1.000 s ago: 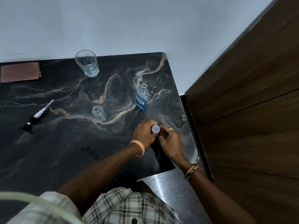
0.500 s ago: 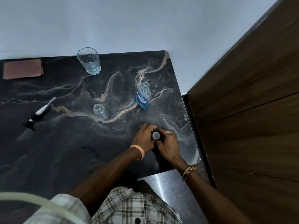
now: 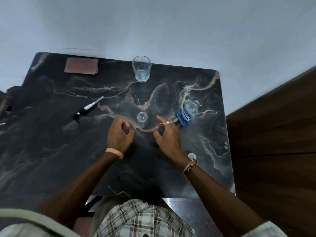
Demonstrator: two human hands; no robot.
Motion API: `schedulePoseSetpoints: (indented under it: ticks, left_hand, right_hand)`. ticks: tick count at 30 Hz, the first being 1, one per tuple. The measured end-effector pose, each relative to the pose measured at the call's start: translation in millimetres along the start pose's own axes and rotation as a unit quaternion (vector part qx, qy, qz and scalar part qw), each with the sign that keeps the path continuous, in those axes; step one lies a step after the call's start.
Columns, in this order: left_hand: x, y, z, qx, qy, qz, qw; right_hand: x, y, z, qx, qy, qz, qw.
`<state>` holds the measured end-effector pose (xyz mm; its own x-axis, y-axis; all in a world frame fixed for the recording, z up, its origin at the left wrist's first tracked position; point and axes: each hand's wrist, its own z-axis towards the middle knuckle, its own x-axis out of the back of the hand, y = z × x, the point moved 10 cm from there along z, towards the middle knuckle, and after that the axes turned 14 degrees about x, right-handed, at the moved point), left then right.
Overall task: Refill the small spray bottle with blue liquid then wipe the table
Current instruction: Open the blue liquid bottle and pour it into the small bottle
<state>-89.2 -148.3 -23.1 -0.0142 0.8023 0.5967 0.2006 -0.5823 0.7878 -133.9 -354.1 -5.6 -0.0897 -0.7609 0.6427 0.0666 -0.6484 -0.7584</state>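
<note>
Spray bottle upright between hands: left hand curled, empty; right hand relaxed.

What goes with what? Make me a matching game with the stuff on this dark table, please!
Things:
1. drinking glass
2. cloth
3. spray pump
4. big bottle

Clues:
A. pink, lying flat in the far-left corner
B. has blue liquid inside
C. black and white, lying on its side
D. clear, standing upright at the far edge

Pairs: 1-D, 2-A, 3-C, 4-B
</note>
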Motion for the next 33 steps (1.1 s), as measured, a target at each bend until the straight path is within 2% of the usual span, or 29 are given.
schedulePoseSetpoints:
  ticks: [3, 9, 11, 14, 20, 28, 33]
  left_hand:
    - [11.6, -15.9, 25.9, 0.047, 0.005, 0.004, 0.999]
    - [-32.7, -11.8, 37.3, 0.029, -0.168, 0.03, 0.985]
    - [-45.4, -4.7, 34.6, 0.013, -0.198, 0.032, 0.98]
    - [-45.7, -2.6, 36.0, 0.024, -0.169, 0.009, 0.985]
    - [-29.5, 19.7, 50.0, -0.012, -0.113, 0.017, 0.993]
    - [9.5, 111.6, 89.4, -0.119, -0.067, 0.0, 0.991]
    - [21.4, 149.3, 102.4, -0.121, -0.053, -0.065, 0.989]
  right_hand:
    - [-25.8, -0.8, 19.9, -0.012, -0.024, 0.017, 0.999]
    - [-52.0, 14.6, 30.1, -0.068, -0.04, 0.076, 0.994]
    - [-53.5, 15.6, 31.8, -0.069, -0.026, 0.083, 0.994]
    - [-54.7, 15.9, 34.0, -0.073, -0.01, 0.07, 0.995]
    - [-53.5, 2.2, 50.5, -0.051, -0.009, 0.094, 0.994]
    - [6.5, -45.7, 118.2, 0.006, 0.042, 0.091, 0.995]
    - [44.4, -66.3, 145.0, 0.025, 0.072, 0.076, 0.994]
